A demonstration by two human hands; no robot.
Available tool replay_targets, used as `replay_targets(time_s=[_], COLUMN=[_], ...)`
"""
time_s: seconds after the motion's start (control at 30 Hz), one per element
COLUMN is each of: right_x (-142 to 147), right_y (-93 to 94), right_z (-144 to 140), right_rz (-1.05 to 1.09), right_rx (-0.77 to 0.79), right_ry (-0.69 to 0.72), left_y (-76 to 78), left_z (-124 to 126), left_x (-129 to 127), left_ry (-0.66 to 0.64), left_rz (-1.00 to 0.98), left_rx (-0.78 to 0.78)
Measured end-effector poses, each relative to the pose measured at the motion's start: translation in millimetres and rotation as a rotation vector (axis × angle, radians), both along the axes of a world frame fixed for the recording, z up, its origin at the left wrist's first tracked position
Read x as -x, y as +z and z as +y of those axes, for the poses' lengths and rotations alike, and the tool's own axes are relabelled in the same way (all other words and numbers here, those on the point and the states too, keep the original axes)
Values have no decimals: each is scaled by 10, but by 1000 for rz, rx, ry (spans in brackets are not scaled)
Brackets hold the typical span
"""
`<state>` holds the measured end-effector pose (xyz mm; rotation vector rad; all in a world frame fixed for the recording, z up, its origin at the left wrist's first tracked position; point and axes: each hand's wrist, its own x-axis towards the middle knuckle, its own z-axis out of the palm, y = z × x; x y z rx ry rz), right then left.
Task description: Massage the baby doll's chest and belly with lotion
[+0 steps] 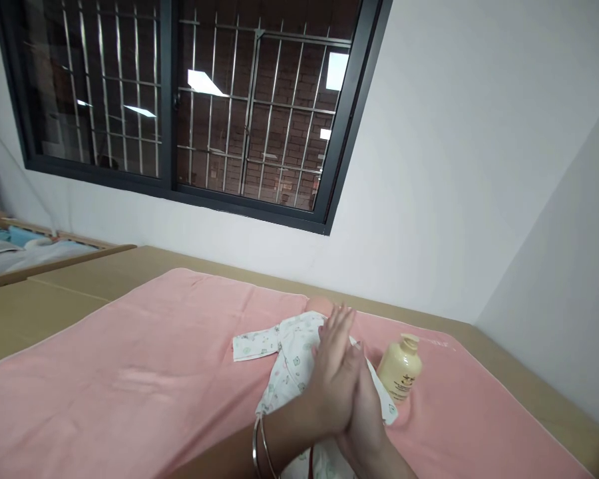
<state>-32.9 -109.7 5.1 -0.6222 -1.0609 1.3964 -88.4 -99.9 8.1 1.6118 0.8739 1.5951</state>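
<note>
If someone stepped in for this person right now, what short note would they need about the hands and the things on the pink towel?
Hands: left hand and right hand are pressed palm to palm above the doll, holding nothing; bangles sit on the left wrist.
Things: baby doll in a printed white garment lies on the pink towel, its head toward the wall. Cream lotion bottle stands upright on the towel just to the right of the doll, its pump top on.
Done: doll laid out and dressed, bottle set beside it.
Left: neither hand is on the doll or the bottle; whether lotion is on the palms cannot be told.
</note>
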Motion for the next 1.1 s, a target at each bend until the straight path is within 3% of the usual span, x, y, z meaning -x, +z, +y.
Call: replay_targets(time_s=[0.1, 0.17, 0.27, 0.33, 0.47, 0.53, 0.67, 0.73, 0.87, 0.93, 1.03, 1.1], right_x=[1, -50, -126, -177, -351, -441, -435, -361, -351, -426, -473, -426], right_y=[91, 99, -45, -233, -625, -747, -837, -841, -788, -755, -739, -750], right_z=[-112, -81, 203, 507, 1069, 1209, 1187, 1129, 1181, 1250, 1261, 1204], right_rz=[-40, -73, -183, -433, -1110, -1314, -1594, -1673, -1631, -1610, -1662, -1690], right_rx=[25, -21, -182, -306, -447, -475, -256, -267, -479, -417, -210, -244], right_ry=[82, 69, -201, -387, -278, -263, -500, -505, -295, -283, -414, -423], left_y=[-60, -202, -530, -754, -1022, -1057, -1072, -1091, -1119, -1114, -1105, -1110], left_z=[411, 727, 1118, 1266, 1313, 1283, 1265, 1279, 1288, 1277, 1269, 1280], left_x=[165, 241, 323, 351, 349, 332, 310, 311, 315, 306, 288, 285], left_ry=[147, 232, 276, 273, 281, 286, 317, 328, 341, 347, 358, 364], left_rz=[-16, -65, 40, 110, 67, 45, 68, 67, 33, 21, 14, 10], left_rx=[-39, 50, 185, 219, 236, 203, 159, 150, 153, 152, 148, 151])
